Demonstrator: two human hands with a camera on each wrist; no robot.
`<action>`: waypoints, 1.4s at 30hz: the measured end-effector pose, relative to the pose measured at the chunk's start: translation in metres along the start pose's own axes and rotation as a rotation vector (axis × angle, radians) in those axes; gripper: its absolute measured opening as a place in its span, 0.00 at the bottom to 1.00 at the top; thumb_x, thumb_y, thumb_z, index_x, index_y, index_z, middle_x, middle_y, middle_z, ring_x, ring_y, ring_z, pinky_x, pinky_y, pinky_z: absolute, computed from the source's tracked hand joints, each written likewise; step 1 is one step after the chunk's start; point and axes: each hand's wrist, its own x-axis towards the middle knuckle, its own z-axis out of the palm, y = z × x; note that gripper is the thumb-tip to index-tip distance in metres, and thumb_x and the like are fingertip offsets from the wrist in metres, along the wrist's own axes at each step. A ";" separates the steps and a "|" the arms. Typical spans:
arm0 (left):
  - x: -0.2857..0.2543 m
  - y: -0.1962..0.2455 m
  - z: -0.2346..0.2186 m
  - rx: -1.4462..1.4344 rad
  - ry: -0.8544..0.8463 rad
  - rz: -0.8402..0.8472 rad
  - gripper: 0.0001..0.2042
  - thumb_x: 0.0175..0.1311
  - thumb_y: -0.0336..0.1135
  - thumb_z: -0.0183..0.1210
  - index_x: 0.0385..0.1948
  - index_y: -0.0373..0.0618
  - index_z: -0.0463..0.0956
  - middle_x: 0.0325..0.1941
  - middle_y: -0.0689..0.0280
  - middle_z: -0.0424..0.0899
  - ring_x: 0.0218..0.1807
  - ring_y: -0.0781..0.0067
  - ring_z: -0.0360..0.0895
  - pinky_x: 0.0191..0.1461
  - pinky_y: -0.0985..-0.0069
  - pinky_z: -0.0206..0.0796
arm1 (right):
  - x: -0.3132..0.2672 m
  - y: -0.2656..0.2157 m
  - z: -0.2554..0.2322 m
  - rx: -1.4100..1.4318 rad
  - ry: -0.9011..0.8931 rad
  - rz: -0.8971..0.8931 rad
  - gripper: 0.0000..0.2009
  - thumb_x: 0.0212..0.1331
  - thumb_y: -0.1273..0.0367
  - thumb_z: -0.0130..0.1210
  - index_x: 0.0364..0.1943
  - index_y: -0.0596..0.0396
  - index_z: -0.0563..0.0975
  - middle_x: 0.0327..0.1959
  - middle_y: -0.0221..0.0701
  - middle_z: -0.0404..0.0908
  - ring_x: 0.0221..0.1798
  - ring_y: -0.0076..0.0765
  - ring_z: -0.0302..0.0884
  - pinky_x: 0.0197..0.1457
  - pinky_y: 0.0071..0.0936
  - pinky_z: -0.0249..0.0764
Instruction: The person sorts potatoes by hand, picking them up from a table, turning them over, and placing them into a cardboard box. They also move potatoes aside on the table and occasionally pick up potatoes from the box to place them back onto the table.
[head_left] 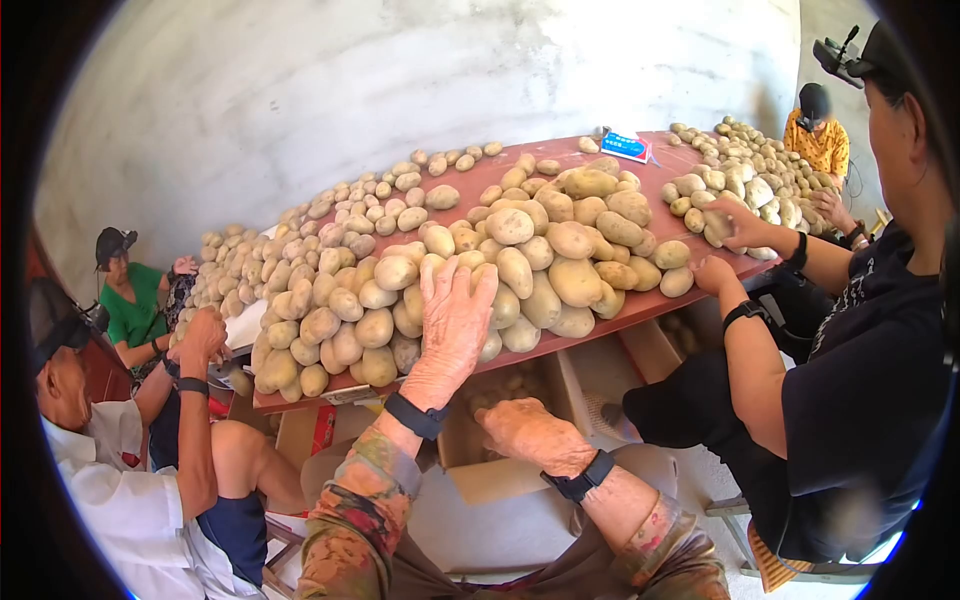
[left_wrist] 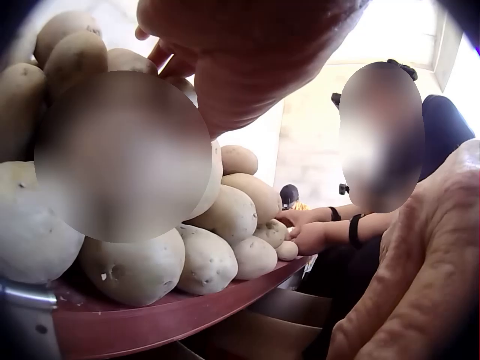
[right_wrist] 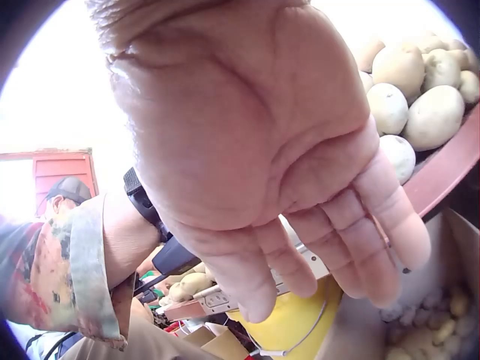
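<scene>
My left hand (head_left: 455, 320) lies over the front of a big heap of potatoes (head_left: 570, 245) on a red tabletop, its fingers stretched up onto them. In the left wrist view potatoes (left_wrist: 206, 259) sit stacked right beside that hand, with a blurred patch covering part of them. My right hand (head_left: 530, 435) is lower, in front of the table edge and over an open cardboard box (head_left: 510, 480) with potatoes inside. The right wrist view shows its palm (right_wrist: 255, 142) with nothing in it and the fingers extended.
Another person's hands (head_left: 735, 230) handle potatoes on the right; a person in a white shirt (head_left: 120, 470) sits close on the left. A blue and white packet (head_left: 627, 146) lies at the back. A yellow bucket (right_wrist: 300, 322) stands below the table.
</scene>
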 end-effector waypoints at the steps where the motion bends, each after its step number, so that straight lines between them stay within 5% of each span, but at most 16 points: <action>1: 0.000 0.000 -0.001 -0.012 0.007 0.002 0.27 0.46 0.28 0.62 0.53 0.48 0.69 0.48 0.54 0.72 0.59 0.49 0.64 0.68 0.45 0.45 | 0.000 0.000 0.000 -0.003 0.003 0.008 0.11 0.53 0.67 0.56 0.37 0.60 0.75 0.29 0.45 0.81 0.40 0.52 0.80 0.43 0.46 0.74; 7: -0.028 0.025 -0.047 -0.212 0.172 -0.021 0.29 0.42 0.29 0.66 0.53 0.44 0.70 0.53 0.53 0.71 0.59 0.51 0.64 0.67 0.51 0.49 | -0.004 0.003 -0.004 0.009 0.041 0.027 0.12 0.52 0.66 0.56 0.37 0.60 0.77 0.29 0.45 0.81 0.38 0.52 0.80 0.42 0.45 0.75; 11: -0.092 0.045 -0.047 -0.480 0.237 -0.157 0.29 0.46 0.27 0.66 0.54 0.40 0.69 0.52 0.54 0.72 0.54 0.50 0.69 0.60 0.61 0.62 | -0.007 0.006 -0.011 -0.054 0.064 0.126 0.08 0.51 0.68 0.54 0.34 0.55 0.79 0.32 0.41 0.83 0.39 0.46 0.82 0.41 0.43 0.77; 15: -0.149 0.056 -0.023 -0.975 0.059 -0.647 0.23 0.52 0.28 0.63 0.53 0.41 0.71 0.48 0.60 0.76 0.41 0.73 0.76 0.38 0.78 0.71 | -0.003 0.022 -0.006 -0.109 0.114 0.232 0.11 0.52 0.65 0.56 0.36 0.55 0.78 0.31 0.43 0.82 0.39 0.52 0.80 0.42 0.45 0.75; 16: -0.157 0.056 -0.023 -1.197 -0.109 -0.943 0.22 0.55 0.29 0.60 0.54 0.41 0.70 0.43 0.64 0.78 0.33 0.83 0.74 0.33 0.82 0.69 | -0.006 0.025 -0.008 -0.098 0.092 0.234 0.12 0.52 0.64 0.57 0.37 0.55 0.77 0.33 0.43 0.82 0.41 0.52 0.79 0.44 0.45 0.75; 17: -0.164 0.054 -0.019 -1.257 -0.174 -1.049 0.20 0.56 0.30 0.60 0.53 0.41 0.71 0.40 0.64 0.79 0.25 0.84 0.73 0.28 0.84 0.68 | -0.009 0.026 -0.012 -0.093 0.076 0.234 0.12 0.53 0.64 0.57 0.38 0.55 0.76 0.34 0.43 0.81 0.43 0.52 0.79 0.45 0.45 0.74; 22: -0.180 0.044 0.004 -1.386 -0.379 -1.324 0.19 0.62 0.35 0.58 0.53 0.41 0.69 0.39 0.64 0.78 0.26 0.77 0.75 0.28 0.81 0.70 | -0.016 0.023 -0.021 -0.064 0.025 0.271 0.14 0.54 0.63 0.58 0.41 0.56 0.77 0.36 0.40 0.82 0.44 0.47 0.80 0.48 0.41 0.75; 25: -0.183 0.048 0.012 -1.469 -0.365 -1.408 0.19 0.64 0.37 0.56 0.54 0.40 0.67 0.39 0.64 0.77 0.30 0.74 0.77 0.31 0.79 0.71 | -0.016 0.024 -0.021 -0.035 -0.005 0.264 0.15 0.53 0.63 0.58 0.41 0.57 0.76 0.36 0.43 0.81 0.45 0.50 0.78 0.48 0.43 0.73; 28: -0.184 0.055 0.014 -1.524 -0.283 -1.391 0.18 0.65 0.36 0.54 0.54 0.39 0.67 0.43 0.63 0.77 0.34 0.73 0.78 0.36 0.77 0.72 | -0.012 0.025 -0.017 -0.025 -0.018 0.260 0.15 0.52 0.63 0.59 0.41 0.58 0.75 0.35 0.44 0.81 0.45 0.51 0.78 0.47 0.44 0.73; 33: -0.169 0.048 0.000 -1.437 -0.288 -1.128 0.13 0.66 0.33 0.52 0.49 0.38 0.72 0.42 0.62 0.80 0.36 0.73 0.79 0.39 0.76 0.73 | -0.005 0.026 -0.006 -0.076 0.015 0.192 0.13 0.51 0.64 0.59 0.38 0.57 0.75 0.33 0.44 0.81 0.41 0.53 0.79 0.43 0.45 0.75; 35: -0.144 0.048 -0.020 -1.303 -0.121 -0.995 0.07 0.63 0.29 0.54 0.39 0.40 0.78 0.35 0.65 0.81 0.33 0.77 0.77 0.39 0.79 0.70 | -0.005 0.024 -0.004 -0.062 0.026 0.187 0.14 0.51 0.64 0.59 0.38 0.57 0.75 0.32 0.45 0.81 0.41 0.53 0.79 0.43 0.46 0.74; 39: -0.090 0.021 -0.047 -0.739 0.206 -0.454 0.07 0.56 0.23 0.57 0.36 0.40 0.77 0.36 0.61 0.78 0.36 0.68 0.76 0.40 0.75 0.68 | -0.005 0.015 -0.005 -0.068 0.028 0.158 0.13 0.51 0.65 0.58 0.38 0.58 0.75 0.32 0.45 0.81 0.41 0.53 0.79 0.44 0.46 0.74; 41: -0.069 0.005 -0.053 -0.537 0.247 -0.401 0.11 0.52 0.26 0.60 0.38 0.41 0.76 0.42 0.57 0.75 0.47 0.55 0.71 0.52 0.66 0.63 | -0.004 0.014 -0.004 -0.061 0.026 0.141 0.13 0.52 0.65 0.58 0.38 0.59 0.75 0.32 0.45 0.81 0.41 0.53 0.79 0.45 0.45 0.74; 42: -0.060 -0.004 -0.053 -0.422 0.255 -0.371 0.12 0.52 0.26 0.60 0.40 0.42 0.75 0.44 0.58 0.75 0.48 0.57 0.71 0.53 0.67 0.63 | -0.003 0.012 -0.006 -0.052 0.016 0.141 0.13 0.52 0.65 0.58 0.38 0.59 0.75 0.32 0.45 0.81 0.41 0.53 0.79 0.46 0.46 0.73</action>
